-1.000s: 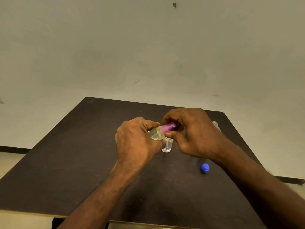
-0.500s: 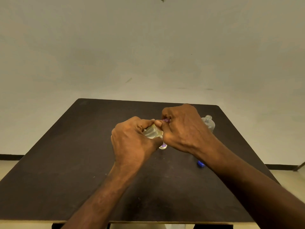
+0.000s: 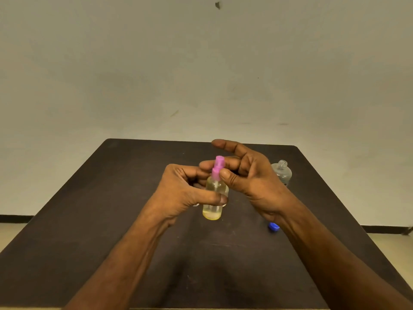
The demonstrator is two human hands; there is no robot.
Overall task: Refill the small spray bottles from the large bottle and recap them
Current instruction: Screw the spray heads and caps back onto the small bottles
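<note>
Pink spray cap [image 3: 217, 168] pinched by right hand [image 3: 248, 179], seated on small spray bottle [image 3: 214, 198] gripped upright by left hand [image 3: 183, 193] above table [image 3: 111, 209]. Recapping step. Next: tighten fully, set down.

Ahead of you at twelve o'clock stands a plain pale wall [image 3: 201, 74] with a small dark mark [image 3: 217, 5] high up. A dark tabletop [image 3: 125, 198] fills the foreground; a black skirting strip [image 3: 13, 218] runs at nine o'clock.
</note>
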